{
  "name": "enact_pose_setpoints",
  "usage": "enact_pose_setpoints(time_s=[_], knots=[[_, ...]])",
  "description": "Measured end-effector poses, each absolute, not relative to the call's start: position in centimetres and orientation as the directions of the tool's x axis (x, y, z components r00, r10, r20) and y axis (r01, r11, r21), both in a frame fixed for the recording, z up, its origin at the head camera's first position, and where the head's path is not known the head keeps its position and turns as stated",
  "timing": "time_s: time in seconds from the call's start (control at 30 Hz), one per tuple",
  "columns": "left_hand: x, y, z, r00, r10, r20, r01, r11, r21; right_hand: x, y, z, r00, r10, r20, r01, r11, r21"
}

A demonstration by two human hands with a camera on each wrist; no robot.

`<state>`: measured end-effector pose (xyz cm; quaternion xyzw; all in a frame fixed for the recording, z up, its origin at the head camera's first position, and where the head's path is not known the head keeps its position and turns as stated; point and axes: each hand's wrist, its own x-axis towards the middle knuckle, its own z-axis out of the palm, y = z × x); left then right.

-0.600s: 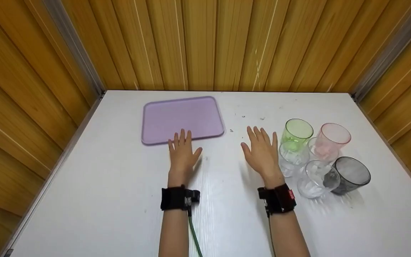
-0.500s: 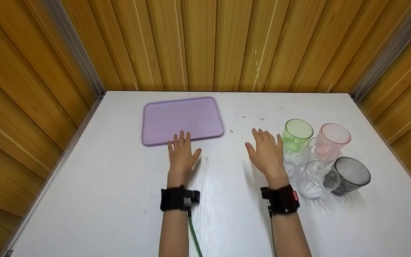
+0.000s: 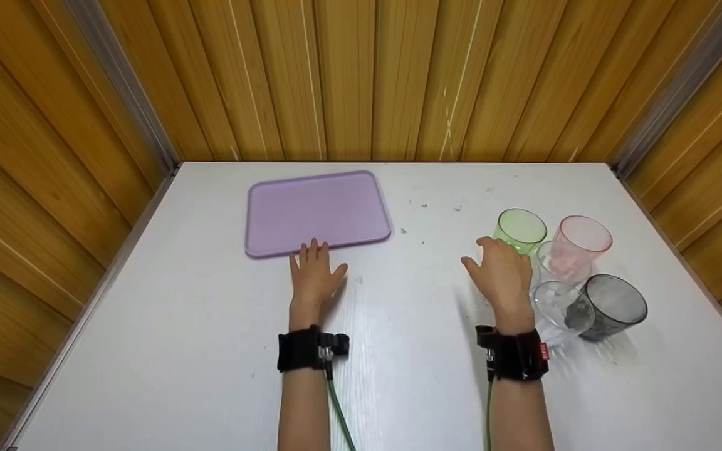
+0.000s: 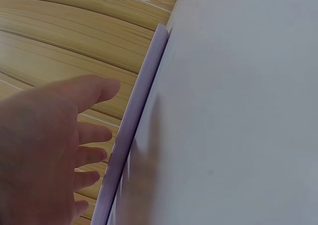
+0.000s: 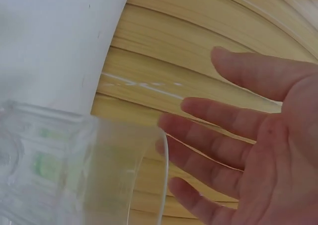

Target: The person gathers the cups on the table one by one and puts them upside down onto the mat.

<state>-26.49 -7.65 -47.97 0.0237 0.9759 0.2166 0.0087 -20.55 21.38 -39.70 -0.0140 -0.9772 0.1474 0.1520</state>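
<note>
My right hand (image 3: 502, 274) hovers over the near left of a group of drinking glasses, holding nothing. In the right wrist view its fingertips are right at the rim of a clear glass (image 5: 112, 173), with the thumb held apart. That glass is mostly hidden under the hand in the head view. Just behind it stands a green glass (image 3: 521, 227). On the left, my left hand (image 3: 313, 280) has its fingers spread, their tips overlapping the near edge of a flat purple tray (image 3: 318, 213). Nothing is in that hand either.
Close beside the right hand stand a pink glass (image 3: 585, 238), a dark grey glass (image 3: 615, 310) and a clear glass (image 3: 552, 304), with another clear one by the pink glass. Wood-patterned walls (image 3: 367, 75) border the white table (image 3: 167, 326). A green cable (image 3: 339, 413) trails from the left wristband.
My right hand has moved right, from beside the glasses to over the near-left clear one, its fingers now bent more downward. The left hand has barely shifted, and the tray and glasses stay put.
</note>
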Motion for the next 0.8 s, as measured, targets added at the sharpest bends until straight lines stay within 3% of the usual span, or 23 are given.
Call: enact_pose_setpoints(time_s=[0.33,0.47,0.8], knots=[[-26.8,-7.7,-48.4,-0.999,0.040,0.020,0.045,0.910,0.412,-20.0,22.3,-39.0,-0.972,0.183,0.150,0.107,0.905,-0.411],[-26.8,-7.6,-48.4,-0.998,0.033,0.046,0.048,0.914,0.403,-20.0,22.7,-39.2,-0.975,0.205,0.085,0.153,0.899,-0.411],[-26.6,-7.4,-47.8,-0.997,0.019,0.074,0.044,0.933,0.357,-20.3,23.1,-39.6,-0.972,0.225,0.063,0.181,0.897,-0.404]])
